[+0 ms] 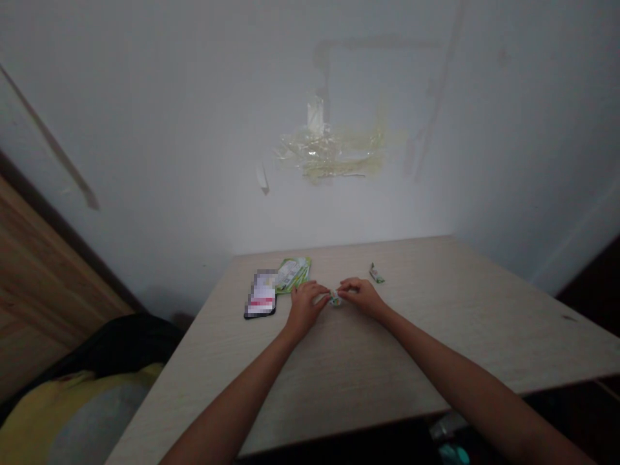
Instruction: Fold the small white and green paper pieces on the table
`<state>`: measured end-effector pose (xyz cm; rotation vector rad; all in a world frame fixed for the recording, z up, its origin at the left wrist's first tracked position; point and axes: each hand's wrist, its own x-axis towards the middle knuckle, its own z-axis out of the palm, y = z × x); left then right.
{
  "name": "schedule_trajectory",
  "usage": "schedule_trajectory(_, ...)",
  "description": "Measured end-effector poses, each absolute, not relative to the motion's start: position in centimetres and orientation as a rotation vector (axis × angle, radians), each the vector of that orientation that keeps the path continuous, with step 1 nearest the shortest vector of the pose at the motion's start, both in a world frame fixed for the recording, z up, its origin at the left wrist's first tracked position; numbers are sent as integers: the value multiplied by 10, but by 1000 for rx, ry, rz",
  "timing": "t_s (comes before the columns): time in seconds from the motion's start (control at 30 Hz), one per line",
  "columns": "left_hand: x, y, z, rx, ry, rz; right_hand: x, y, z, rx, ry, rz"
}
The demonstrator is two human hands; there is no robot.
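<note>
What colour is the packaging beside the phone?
The packaging is green and whitish, in the head view.

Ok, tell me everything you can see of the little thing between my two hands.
The small piece is whitish with patches of green and a hint of blue. It looks like thin, crinkled wrapper material, but it is too small and blurred to be sure, or to read any print. The left hand and right hand appear to pinch it from either side, their fingers partly hiding it. It is low over the pale tabletop; whether it touches the surface, I can't tell.
</note>
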<state>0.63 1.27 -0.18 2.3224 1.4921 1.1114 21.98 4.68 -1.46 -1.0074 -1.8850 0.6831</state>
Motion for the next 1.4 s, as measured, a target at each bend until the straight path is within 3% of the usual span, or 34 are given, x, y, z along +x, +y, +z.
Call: schedule_trajectory(1.4, 11, 4, 12, 2186, 1531, 1189, 216, 41, -4, -960, -1874, 707)
